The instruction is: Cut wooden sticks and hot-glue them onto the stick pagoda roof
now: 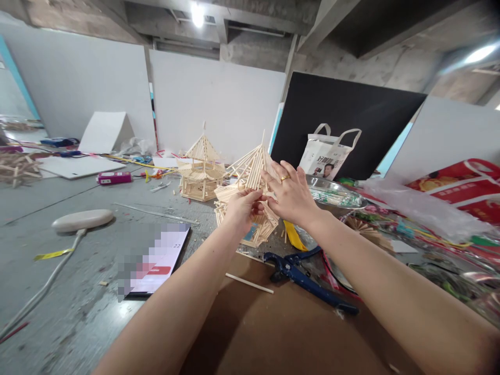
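Observation:
In front of me stands a small pavilion model (pixel 255 169) built of thin pale wooden sticks, with a pointed roof and a spire. At its lower front roof edge, my left hand (pixel 244 208) is closed in a pinch; what its fingertips hold is hidden. My right hand (pixel 291 190), wearing a ring, lies spread against the right side of the roof, its thumb close to the left fingertips. Behind and to the left, a second stick pavilion (pixel 203 172) stands upright, apart from both hands. Below my hands lie a loose stick (pixel 250 283) and a blue-handled cutter (pixel 308 286).
A phone (pixel 160 258) lies left of my forearm, near a white oval device (pixel 83 221) with a cable. A metal tray (pixel 332 192) of sticks, a white bag (pixel 326 153), plastic wrap and clutter fill the right. A purple box (pixel 114 178) sits at left.

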`<state>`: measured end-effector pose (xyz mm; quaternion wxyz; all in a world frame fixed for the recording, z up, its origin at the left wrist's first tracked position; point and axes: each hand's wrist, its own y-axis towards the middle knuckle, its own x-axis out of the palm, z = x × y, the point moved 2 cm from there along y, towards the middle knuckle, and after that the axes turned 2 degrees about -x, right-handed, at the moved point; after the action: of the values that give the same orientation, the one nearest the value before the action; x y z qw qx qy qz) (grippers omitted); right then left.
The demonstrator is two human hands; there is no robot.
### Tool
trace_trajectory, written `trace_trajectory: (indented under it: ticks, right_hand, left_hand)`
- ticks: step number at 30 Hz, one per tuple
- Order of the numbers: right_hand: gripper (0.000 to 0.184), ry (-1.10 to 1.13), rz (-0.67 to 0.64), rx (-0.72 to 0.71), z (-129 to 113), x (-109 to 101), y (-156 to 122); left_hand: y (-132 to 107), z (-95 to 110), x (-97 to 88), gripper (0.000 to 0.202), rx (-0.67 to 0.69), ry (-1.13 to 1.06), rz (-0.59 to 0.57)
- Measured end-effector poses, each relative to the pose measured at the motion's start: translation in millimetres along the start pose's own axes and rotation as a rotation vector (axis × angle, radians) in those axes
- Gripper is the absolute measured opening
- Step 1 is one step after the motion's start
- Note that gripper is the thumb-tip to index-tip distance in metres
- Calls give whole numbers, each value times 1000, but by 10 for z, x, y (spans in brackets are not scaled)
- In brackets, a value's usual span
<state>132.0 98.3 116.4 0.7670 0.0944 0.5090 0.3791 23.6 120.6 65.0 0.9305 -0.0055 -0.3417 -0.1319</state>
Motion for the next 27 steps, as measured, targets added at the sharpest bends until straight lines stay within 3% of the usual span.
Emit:
trace_trajectory:
  ticks: [27]
  right_hand:
    - [61,9,4,-6,-14,28,17]
  left_hand:
    - [1,30,-21,13,6,77,-13]
